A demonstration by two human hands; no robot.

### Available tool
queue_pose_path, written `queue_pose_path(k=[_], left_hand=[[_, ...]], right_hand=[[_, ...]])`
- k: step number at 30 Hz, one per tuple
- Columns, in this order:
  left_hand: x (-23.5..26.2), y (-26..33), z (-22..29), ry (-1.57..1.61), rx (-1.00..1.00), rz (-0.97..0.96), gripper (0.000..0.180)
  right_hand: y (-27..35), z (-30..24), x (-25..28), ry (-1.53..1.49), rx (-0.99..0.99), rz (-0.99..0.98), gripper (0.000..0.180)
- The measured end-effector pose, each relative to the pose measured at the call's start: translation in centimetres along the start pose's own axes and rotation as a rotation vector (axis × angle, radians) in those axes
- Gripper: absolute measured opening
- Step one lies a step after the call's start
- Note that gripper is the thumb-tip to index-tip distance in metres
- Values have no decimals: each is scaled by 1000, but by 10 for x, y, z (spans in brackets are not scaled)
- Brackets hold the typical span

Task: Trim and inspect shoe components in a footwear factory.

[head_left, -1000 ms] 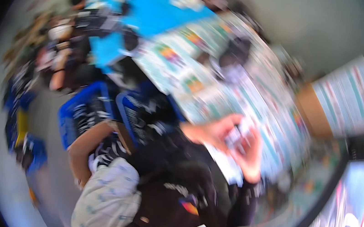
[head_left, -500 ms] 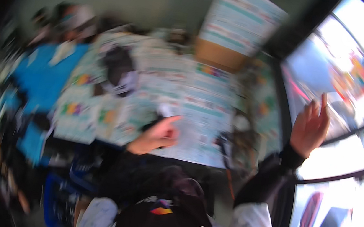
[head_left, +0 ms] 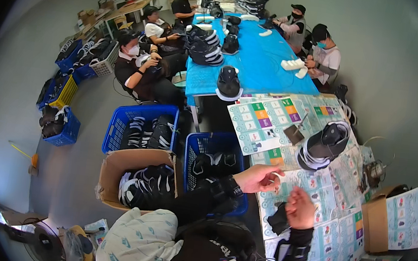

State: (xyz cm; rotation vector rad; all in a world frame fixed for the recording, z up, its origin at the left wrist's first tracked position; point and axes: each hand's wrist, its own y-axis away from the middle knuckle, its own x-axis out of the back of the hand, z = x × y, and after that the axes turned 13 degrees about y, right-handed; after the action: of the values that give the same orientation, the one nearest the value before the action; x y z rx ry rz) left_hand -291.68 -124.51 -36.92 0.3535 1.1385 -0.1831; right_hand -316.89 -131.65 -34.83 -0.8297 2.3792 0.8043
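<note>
My left hand [head_left: 260, 178] hovers over the paper-covered table [head_left: 333, 226] and pinches a small white piece [head_left: 278, 176] between thumb and fingers. My right hand [head_left: 301, 209] is just to its right and a little nearer me. Its back faces the camera, its fingers are curled and blurred, and I cannot tell whether it holds anything. A small black item [head_left: 278, 220] lies on the sheets beside the right wrist. Farther along the table sits a black-and-white shoe [head_left: 324, 143], with a small dark square object [head_left: 293, 134] to its left.
A cardboard box [head_left: 377, 225] stands at the table's right end. Left of the table are two blue crates [head_left: 138, 127] [head_left: 213, 161] and a cardboard box [head_left: 138, 179], all holding dark shoes. Several seated people work at a blue table [head_left: 260, 63] farther back.
The view has swung sharply and become sharp. My right hand, raised high at the right half a second ago, has come down close beside my left hand over the table.
</note>
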Motion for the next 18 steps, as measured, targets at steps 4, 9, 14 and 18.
queue_pose_path(k=[4, 9, 14, 18], left_hand=[[8, 22, 14, -137, -18, 76, 32], [-7, 21, 5, -723, -360, -59, 32], [-23, 12, 9, -246, 14, 141, 27], [21, 8, -4, -513, -71, -89, 29]], right_hand=[[45, -55, -175, 216, 192, -134, 25], [141, -107, -255, 555, 551, -734, 17], [129, -97, -247, 282, 730, -891, 2], [121, -79, -227, 721, 514, -486, 15]])
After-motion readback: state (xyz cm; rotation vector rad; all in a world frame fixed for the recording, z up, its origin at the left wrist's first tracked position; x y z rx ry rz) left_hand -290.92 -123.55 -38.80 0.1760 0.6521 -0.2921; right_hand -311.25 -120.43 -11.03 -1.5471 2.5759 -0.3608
